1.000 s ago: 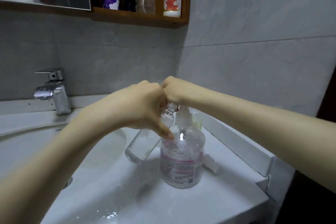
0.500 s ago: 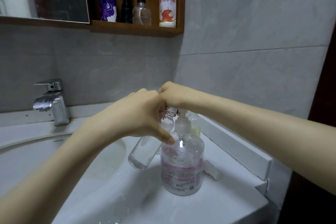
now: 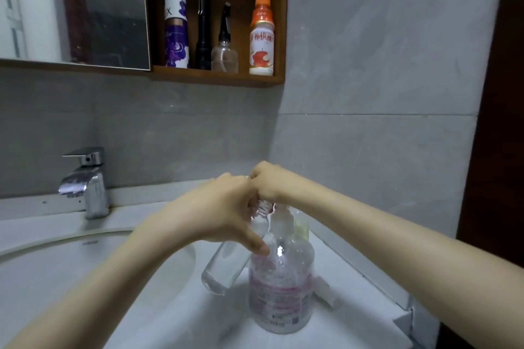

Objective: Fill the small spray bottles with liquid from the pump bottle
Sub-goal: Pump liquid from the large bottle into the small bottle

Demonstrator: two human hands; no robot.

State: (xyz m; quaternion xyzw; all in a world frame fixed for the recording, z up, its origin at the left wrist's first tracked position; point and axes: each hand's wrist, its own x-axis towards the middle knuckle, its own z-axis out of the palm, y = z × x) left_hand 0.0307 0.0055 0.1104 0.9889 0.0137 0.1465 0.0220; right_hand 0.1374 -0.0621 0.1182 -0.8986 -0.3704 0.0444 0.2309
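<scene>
1. A white tabletop (image 3: 357, 323) with a basin (image 3: 42, 278) meets grey tiled walls. A chrome faucet (image 3: 85, 181) stands well left of the hands, and a wooden shelf (image 3: 218, 76) holding 4 items hangs above them.
2. The pump bottle (image 3: 280, 286) stands upright directly under the right hand (image 3: 268, 181). The small spray bottle (image 3: 226, 266) hangs tilted below the left hand (image 3: 224, 212), its mouth at the pump.
3. The left hand's fingers curl round the small spray bottle's neck. The right hand is curled over the pump head, and the knuckles of both touch.
</scene>
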